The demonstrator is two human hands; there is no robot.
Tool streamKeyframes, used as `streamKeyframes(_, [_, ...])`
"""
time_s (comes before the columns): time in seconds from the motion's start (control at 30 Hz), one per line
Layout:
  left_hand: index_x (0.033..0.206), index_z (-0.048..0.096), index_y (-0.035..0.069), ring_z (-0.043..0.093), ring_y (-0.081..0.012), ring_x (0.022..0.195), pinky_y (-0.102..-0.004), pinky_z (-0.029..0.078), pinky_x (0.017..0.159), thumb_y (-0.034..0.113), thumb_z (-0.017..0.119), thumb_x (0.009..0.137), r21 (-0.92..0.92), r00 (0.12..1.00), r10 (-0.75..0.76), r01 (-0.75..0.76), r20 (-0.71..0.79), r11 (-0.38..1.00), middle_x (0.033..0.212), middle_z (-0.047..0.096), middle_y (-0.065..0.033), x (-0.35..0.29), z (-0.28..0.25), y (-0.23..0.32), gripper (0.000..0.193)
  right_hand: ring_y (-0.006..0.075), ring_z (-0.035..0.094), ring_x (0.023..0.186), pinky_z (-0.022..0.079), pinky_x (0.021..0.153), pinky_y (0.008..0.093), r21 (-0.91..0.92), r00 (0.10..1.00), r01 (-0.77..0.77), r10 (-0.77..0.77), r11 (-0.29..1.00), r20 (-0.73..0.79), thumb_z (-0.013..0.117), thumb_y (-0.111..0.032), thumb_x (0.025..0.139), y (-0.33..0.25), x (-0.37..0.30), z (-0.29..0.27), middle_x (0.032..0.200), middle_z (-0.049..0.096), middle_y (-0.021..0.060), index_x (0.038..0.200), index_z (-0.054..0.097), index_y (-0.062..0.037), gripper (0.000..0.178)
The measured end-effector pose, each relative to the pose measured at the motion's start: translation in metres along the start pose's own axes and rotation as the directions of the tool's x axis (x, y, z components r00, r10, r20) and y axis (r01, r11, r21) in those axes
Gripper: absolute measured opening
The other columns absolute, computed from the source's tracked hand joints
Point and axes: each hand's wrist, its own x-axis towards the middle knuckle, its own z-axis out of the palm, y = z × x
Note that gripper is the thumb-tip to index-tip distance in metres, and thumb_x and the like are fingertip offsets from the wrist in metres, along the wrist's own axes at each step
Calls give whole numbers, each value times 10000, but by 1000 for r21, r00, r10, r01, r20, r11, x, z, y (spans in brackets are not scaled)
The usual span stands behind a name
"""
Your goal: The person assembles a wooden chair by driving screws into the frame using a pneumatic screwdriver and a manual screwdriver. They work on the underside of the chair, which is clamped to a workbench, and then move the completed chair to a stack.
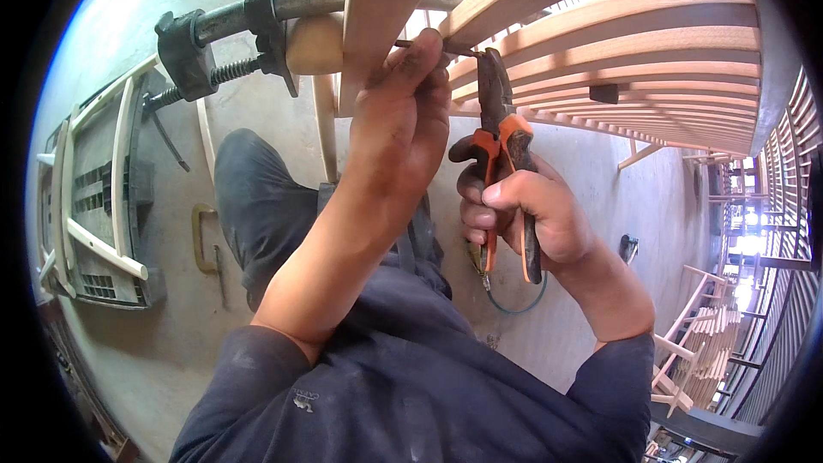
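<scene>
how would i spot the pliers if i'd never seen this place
Find the slatted wooden frame at upper right. Below its left end, the right hand grips the pliers, jaws up; orange-and-black handles set them apart from the dark metal clamp.

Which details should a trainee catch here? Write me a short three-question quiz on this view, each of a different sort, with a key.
1. Multiple choice: what does the right hand grip?
A) a hammer
B) pliers
C) a paintbrush

2. True or false: in the picture, the threaded screw of the pipe clamp lies to the right of the pliers.

3. Short answer: what does the left hand pinch?

Key:
1. B, with orange and black handles.
2. False; it lies to their left.
3. A thin dark rod.
</scene>
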Motion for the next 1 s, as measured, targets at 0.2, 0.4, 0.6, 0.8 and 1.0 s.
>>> streamKeyframes(0.2, [1013,646,80,588,-77,796,-208,459,676,52,732,906,-9,1000,-10,10,23,1000,890,650,-8,-3,5,-4,140,92,464,742,414,653,267,-386,938,307,-344,870,-29,545,14,815,40,35,-33,875,477,20,1232,470,-23,426])
streamKeyframes(0.4, [997,677,51,549,-64,740,-198,428,633,118,756,902,34,989,21,-26,148,999,866,634,0,1,-2,-5,141,143,452,762,422,683,303,-694,650,635,-720,339,243,579,-10,807,55,123,-93,877,465,37,1257,449,-26,469])
streamKeyframes(0.6, [1040,659,36,546,-76,743,-200,430,649,103,754,901,25,997,-14,12,82,1000,875,621,1,2,-3,0,181,146,515,758,446,702,296,-538,856,462,-513,705,63,611,-36,834,67,85,-65,890,540,55,1262,477,-27,449])
streamKeyframes(0.8, [1091,642,16,542,-86,754,-203,436,656,104,732,919,38,997,22,-25,74,999,919,622,-18,3,-6,-3,213,117,546,719,462,664,293,86,996,-44,37,995,79,547,-56,872,1,5,-13,834,556,57,1216,510,-8,349])
streamKeyframes(1.0, [1076,646,27,553,-90,765,-204,454,656,100,738,913,16,995,5,-7,95,1000,928,632,-19,1,-4,-6,201,112,503,763,437,671,294,-394,961,234,-273,889,-46,566,-52,834,34,31,-30,875,526,42,1149,513,-20,321])
